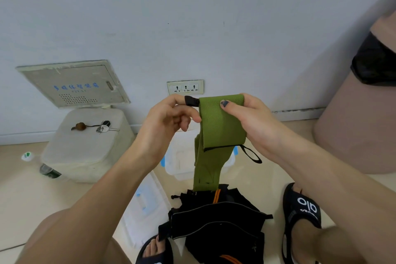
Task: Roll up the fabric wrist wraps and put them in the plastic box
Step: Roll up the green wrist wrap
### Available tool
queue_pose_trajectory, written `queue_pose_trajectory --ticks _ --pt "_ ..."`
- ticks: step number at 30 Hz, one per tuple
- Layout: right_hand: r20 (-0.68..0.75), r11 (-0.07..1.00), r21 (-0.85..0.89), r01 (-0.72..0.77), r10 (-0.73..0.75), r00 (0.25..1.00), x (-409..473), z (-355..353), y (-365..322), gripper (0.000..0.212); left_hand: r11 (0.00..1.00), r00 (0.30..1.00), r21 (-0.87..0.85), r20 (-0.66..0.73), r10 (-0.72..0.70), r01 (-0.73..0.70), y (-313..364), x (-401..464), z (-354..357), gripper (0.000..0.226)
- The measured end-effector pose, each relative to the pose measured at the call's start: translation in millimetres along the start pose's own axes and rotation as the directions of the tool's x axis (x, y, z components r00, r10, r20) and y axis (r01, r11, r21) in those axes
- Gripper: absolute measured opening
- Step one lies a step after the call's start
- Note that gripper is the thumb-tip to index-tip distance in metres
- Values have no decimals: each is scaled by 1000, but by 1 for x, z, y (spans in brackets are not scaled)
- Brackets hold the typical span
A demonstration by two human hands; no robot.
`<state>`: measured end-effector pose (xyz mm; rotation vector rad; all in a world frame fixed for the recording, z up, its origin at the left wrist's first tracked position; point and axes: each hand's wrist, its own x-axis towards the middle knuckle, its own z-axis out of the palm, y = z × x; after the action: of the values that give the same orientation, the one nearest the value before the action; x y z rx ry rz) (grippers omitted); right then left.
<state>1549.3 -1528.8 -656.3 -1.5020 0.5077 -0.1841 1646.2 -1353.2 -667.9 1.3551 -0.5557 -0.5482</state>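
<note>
I am holding the green wrap up in front of me, above the floor. My right hand grips its folded upper part, thumb pressed on the front of the cloth and the other fingers curled behind it. My left hand pinches the small black tab at the wrap's top corner, at about ten o'clock from the fold, between thumb and forefinger. The rest of the wrap hangs straight down toward six o'clock, its end just over the pile of black wraps with orange stripes lying between my sandals. A thin black loop dangles from the fold at four o'clock. The clear plastic box with blue clips sits on the floor behind the hanging wrap (mostly hidden by it), and its lid lies at seven o'clock from it. Keys rest on a white stool at nine o'clock.
</note>
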Motion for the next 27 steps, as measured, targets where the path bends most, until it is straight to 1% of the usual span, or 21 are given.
queue_pose_trajectory --ticks 1,2,4,6,12,15,17,18,19,21,23,24,27 --pt "-1 1000 9 -5 5 1000 0 0 0 22 1000 1000 19 -31 3 -3 0 0 1 20" --pt "0 1000 14 -9 9 1000 0 1 0 21 999 998 48 -61 17 -14 -2 0 2 15" --pt "5 1000 18 -13 13 1000 -1 4 1 16 995 995 100 -93 41 -31 -5 -1 5 10" --pt "13 1000 15 -2 2 1000 -1 6 2 9 993 993 111 -106 46 -34 -6 -2 7 7" --pt "58 1000 9 10 -10 998 -7 12 2 5 1000 994 -20 -111 -20 18 -5 -1 14 20" --pt "71 1000 -2 14 -14 997 -9 13 2 5 996 994 -76 -100 -49 41 -5 0 12 17" --pt "75 1000 -6 26 -25 997 -10 13 1 5 991 991 -124 -109 -71 57 -4 1 11 12" --pt "81 1000 -3 30 -30 996 -10 13 1 5 986 991 -148 -103 -90 74 -5 1 11 6" --pt "85 999 0 32 -32 996 -10 13 1 6 984 991 -154 -82 -108 94 -6 1 11 7" --pt "93 999 -10 35 -34 995 -11 14 2 7 986 992 -109 -1 -126 125 -9 1 11 21" --pt "101 999 -35 40 -36 994 -12 14 2 8 992 993 -51 52 -109 112 -12 0 12 18" --pt "105 999 -37 39 -35 994 -12 14 2 9 995 994 -25 50 -94 96 -12 0 12 15" --pt "117 1000 -9 23 -22 993 -11 13 2 8 998 998 32 27 -48 47 -12 0 8 16"
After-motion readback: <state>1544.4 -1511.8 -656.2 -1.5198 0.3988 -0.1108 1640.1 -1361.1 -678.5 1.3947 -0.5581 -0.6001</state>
